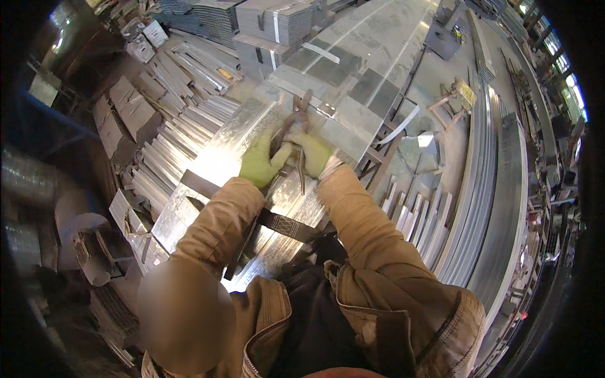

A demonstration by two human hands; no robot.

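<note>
Both my hands wear yellow-green gloves and meet over a stack of shiny sheet metal (217, 142). Between them is a worn, dark pair of metal snips (301, 113), its two jaws spread apart and pointing away from me. My left hand (259, 156) is closed at the left side of the tool, near its handles. From the right, my right hand (313, 152) wraps its fingers round the tool, and one curved handle hangs down toward me. The gloves hide most of the grip. Nearer my body, a dark strap (287, 225) with pale markings crosses the metal.
Long metal profiles (167, 148) lie in rows to the left. Strapped bundles (271, 25) stand at the far side. Long metal channels (476, 208) run along the right, near a small wooden stand (450, 101). A bent pale strip (400, 126) sticks out at the stack's right edge.
</note>
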